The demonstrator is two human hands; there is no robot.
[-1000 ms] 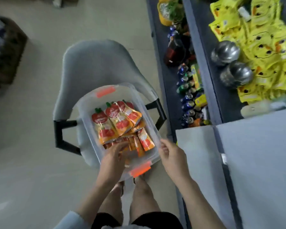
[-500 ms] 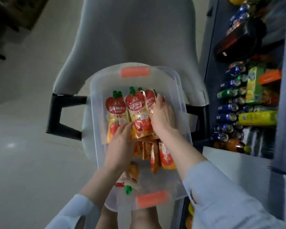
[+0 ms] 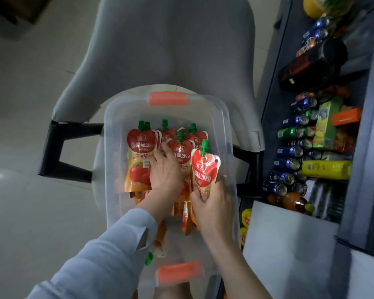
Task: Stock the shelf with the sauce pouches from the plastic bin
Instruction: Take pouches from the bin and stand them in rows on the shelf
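Head view: red, green-capped pouches [image 3: 141,156]

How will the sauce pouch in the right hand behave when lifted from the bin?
Probably floppy: the pouch looks like soft film, creased near its green cap, and the right hand grips only its bottom, so the top may sag. Likely slippery too, given the glossy glare on its surface.

Clear plastic bin [image 3: 203,113]: translucent, smooth walls, with opaque orange plastic latches [image 3: 168,98]. Red-and-orange sauce pouches [image 3: 138,160]: glossy, slightly creased film, with green plastic caps [image 3: 144,125]. Grey chair shell [image 3: 160,39]: matt, smooth; black armrests [image 3: 54,152] dull. Pale floor [image 3: 20,212]: polished, faintly reflective. Blue and green drink cans [image 3: 289,152]: shiny metal. Light-blue sleeve [image 3: 106,255]: soft cloth.
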